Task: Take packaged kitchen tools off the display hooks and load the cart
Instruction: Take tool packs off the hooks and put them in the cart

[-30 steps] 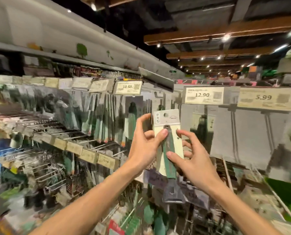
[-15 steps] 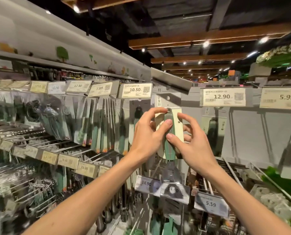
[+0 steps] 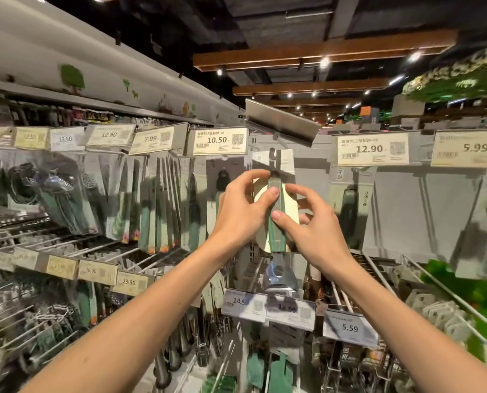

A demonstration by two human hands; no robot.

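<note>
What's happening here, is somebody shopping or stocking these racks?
A person stands at a store display of hanging kitchen tools. Both hands, the left hand and the right hand, pinch one carded green-handled tool from either side. The top of its card sits right at the display hook under the tilted-up price holder. Whether it is on the hook isn't clear. No cart is in view.

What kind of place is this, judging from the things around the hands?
Most likely a shop aisle selling kitchenware: price tags hang above wire hooks full of packaged tools, and both hands hold a green-handled tool pack.
</note>
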